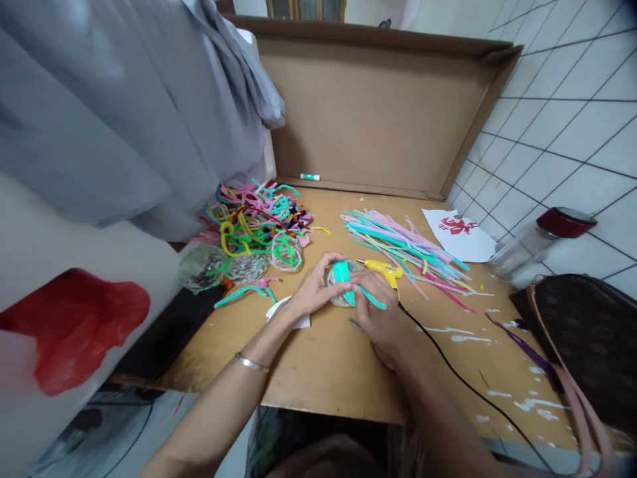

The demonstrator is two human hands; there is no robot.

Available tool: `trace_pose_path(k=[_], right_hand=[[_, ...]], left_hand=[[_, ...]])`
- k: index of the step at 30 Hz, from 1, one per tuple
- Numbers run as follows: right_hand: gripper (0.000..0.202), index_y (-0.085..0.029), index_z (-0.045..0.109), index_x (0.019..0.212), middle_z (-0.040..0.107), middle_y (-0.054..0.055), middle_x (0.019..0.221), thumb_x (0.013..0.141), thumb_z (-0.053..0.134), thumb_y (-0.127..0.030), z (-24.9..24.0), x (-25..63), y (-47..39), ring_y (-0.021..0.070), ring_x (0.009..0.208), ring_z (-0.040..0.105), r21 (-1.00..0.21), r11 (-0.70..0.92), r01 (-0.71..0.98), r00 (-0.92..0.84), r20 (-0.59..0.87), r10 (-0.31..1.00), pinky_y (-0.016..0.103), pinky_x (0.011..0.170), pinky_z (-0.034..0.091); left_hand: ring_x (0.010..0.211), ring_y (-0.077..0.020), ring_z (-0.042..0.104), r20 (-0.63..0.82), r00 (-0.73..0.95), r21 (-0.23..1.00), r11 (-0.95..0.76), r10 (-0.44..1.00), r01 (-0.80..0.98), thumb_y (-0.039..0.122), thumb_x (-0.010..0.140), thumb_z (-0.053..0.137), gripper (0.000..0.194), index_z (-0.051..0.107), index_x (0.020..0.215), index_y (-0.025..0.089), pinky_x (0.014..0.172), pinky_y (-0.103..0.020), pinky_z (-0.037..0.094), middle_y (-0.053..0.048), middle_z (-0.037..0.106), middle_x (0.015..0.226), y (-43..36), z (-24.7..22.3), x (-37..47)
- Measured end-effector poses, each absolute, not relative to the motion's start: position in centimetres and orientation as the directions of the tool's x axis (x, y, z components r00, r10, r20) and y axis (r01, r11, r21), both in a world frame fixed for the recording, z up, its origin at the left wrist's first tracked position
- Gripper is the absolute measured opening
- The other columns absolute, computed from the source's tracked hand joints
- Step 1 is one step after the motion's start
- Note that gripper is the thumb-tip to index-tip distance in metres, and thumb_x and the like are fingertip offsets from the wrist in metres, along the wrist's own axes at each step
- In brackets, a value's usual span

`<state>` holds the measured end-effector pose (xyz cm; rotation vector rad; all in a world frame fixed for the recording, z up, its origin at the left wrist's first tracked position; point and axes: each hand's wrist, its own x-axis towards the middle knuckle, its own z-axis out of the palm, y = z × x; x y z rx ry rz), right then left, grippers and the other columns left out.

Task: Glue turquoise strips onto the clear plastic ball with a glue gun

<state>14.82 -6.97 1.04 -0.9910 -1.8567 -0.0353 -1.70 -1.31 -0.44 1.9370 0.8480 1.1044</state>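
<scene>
My left hand (321,285) is wrapped round the side of a clear plastic round piece (330,276). Turquoise pipe cleaner (341,271) runs across this piece in a band. On its other side my right hand (379,307) is closed, its fingers pinching the pipe cleaner against the piece, and a loose turquoise end sticks out to the right over the hand. Below the right hand show a grey tip (354,323) and a bit of red, mostly hidden, so their kind is unclear. A yellow glue gun (382,269) lies just behind the right hand.
Tangled coloured pipe cleaners (263,212) and clear round pieces (247,267) lie at the left; straight pipe cleaners (403,242) lie at the back right. Along the right stand a bottle (527,249) and brown bag (587,338). A black cord (448,358) crosses the table. Cardboard (368,113) stands behind.
</scene>
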Motion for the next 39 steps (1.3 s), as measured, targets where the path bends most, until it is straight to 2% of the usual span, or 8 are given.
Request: trace_pose_path(k=[12,17,19,22,26,32,35,39], right_hand=[[0.019,-0.021,0.062,0.092,0.071,0.007,0.089,0.091,0.043,-0.016,0.9,14.9,-6.5,0.0204,0.086,0.066,-0.363,0.652,0.666,-0.136,0.800,0.584,0.037,0.081,0.052],[0.017,-0.020,0.060,0.092,0.071,0.007,0.089,0.090,0.044,-0.015,0.7,14.9,-6.5,0.0199,0.087,0.065,-0.354,0.655,0.668,-0.144,0.802,0.580,0.036,0.082,0.051],[0.017,-0.020,0.060,0.092,0.071,0.007,0.089,0.090,0.044,-0.014,0.7,14.9,-6.5,0.0201,0.088,0.065,-0.354,0.661,0.662,-0.146,0.804,0.577,0.037,0.082,0.052],[0.019,-0.021,0.060,0.092,0.071,0.007,0.090,0.089,0.043,-0.013,0.9,14.9,-6.6,0.0199,0.088,0.066,-0.357,0.665,0.656,-0.147,0.804,0.577,0.037,0.081,0.052],[0.020,-0.022,0.061,0.091,0.071,0.006,0.088,0.088,0.043,-0.014,1.0,14.9,-6.7,0.0198,0.086,0.066,-0.364,0.655,0.661,-0.132,0.804,0.580,0.037,0.080,0.052],[0.020,-0.021,0.061,0.095,0.070,0.008,0.091,0.087,0.044,-0.014,0.8,15.0,-6.7,0.0218,0.091,0.065,-0.320,0.664,0.676,-0.187,0.796,0.575,0.039,0.082,0.053],[0.023,-0.021,0.059,0.102,0.069,0.009,0.095,0.085,0.045,-0.014,0.7,15.0,-6.6,0.0234,0.095,0.064,-0.280,0.683,0.675,-0.207,0.816,0.540,0.041,0.085,0.052],[0.035,-0.021,0.055,0.115,0.067,0.011,0.107,0.085,0.040,-0.013,0.6,15.0,-6.7,0.0236,0.103,0.063,-0.348,0.681,0.644,-0.188,0.791,0.582,0.044,0.091,0.052]], left_hand=[[0.131,-0.0250,0.047,0.420,0.416,0.821,-0.533,0.806,0.203,0.052,0.089,0.054,0.040,0.052,0.113,0.020,0.112,-0.041,0.034,-0.013,0.052,0.136,-1.8,-0.8,-0.7],[0.132,-0.0245,0.046,0.413,0.439,0.809,-0.543,0.798,0.225,0.044,0.091,0.052,0.033,0.049,0.114,0.019,0.113,-0.042,0.034,-0.015,0.049,0.139,-1.9,-0.7,-1.1],[0.133,-0.0256,0.045,0.410,0.475,0.793,-0.561,0.779,0.237,0.041,0.089,0.056,0.037,0.046,0.118,0.019,0.112,-0.042,0.035,-0.016,0.046,0.140,-1.9,-0.7,-1.3],[0.133,-0.0290,0.043,0.440,0.512,0.753,-0.614,0.738,0.238,0.039,0.075,0.071,0.058,0.043,0.121,0.019,0.111,-0.044,0.036,-0.017,0.044,0.139,-1.8,-1.1,-1.2],[0.136,-0.0310,0.040,0.469,0.461,0.742,-0.619,0.754,0.257,0.039,0.058,0.084,0.077,0.043,0.120,0.021,0.111,-0.045,0.036,-0.017,0.040,0.141,-1.7,-2.1,-0.6],[0.133,-0.0294,0.044,0.534,0.399,0.706,-0.653,0.745,0.275,0.039,0.062,0.082,0.070,0.043,0.118,0.022,0.109,-0.045,0.038,-0.016,0.043,0.139,-1.7,-3.0,0.1],[0.130,-0.0295,0.047,0.537,0.375,0.728,-0.639,0.756,0.247,0.040,0.059,0.084,0.072,0.045,0.116,0.022,0.107,-0.044,0.039,-0.016,0.045,0.137,-1.8,-2.9,0.2],[0.127,-0.0286,0.049,0.469,0.365,0.800,-0.562,0.804,0.210,0.032,0.056,0.084,0.072,0.045,0.115,0.022,0.106,-0.041,0.041,-0.014,0.046,0.138,-1.6,-2.2,-0.5]])
